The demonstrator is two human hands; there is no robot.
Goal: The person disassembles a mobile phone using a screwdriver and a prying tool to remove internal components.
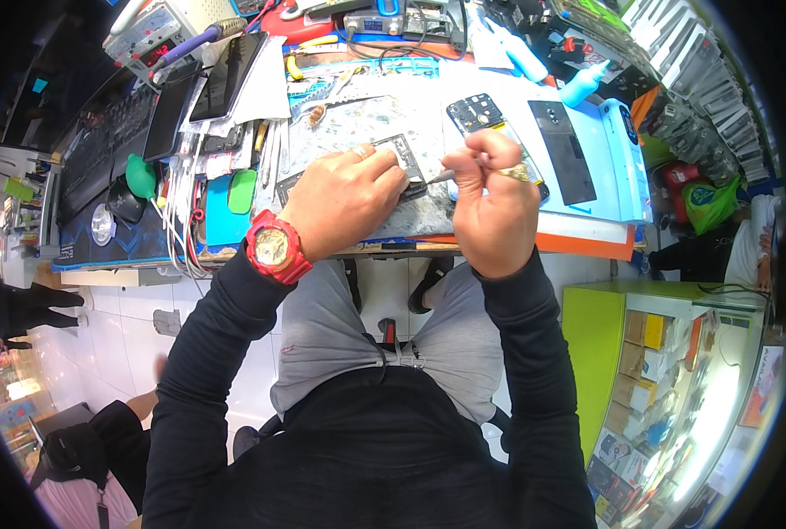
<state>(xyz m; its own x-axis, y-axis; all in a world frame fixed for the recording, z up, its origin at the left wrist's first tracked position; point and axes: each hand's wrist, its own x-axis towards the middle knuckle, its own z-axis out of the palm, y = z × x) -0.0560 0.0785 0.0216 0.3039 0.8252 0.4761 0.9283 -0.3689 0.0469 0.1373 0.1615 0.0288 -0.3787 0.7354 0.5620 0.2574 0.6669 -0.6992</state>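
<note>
My left hand (349, 198), with a red watch at its wrist, is closed over a dark phone frame (402, 157) on the grey work mat (322, 150). Its palm hides part of the frame. Pinched in my right hand (499, 207) is a thin pointed metal tool (444, 176), its tip at the frame's near right corner; the fingers cover the rest of it. Behind the right hand lies an opened phone (474, 109) with its inner parts showing, partly hidden. A dark phone back panel (562, 150) rests farther right.
At the left are a green blower bulb (141, 176), cables and a black phone (227, 78). A purple-handled soldering iron (201, 48) sits by its station. Light blue bottles (584, 84) stand at the back right. A lit display case (666, 379) is at lower right.
</note>
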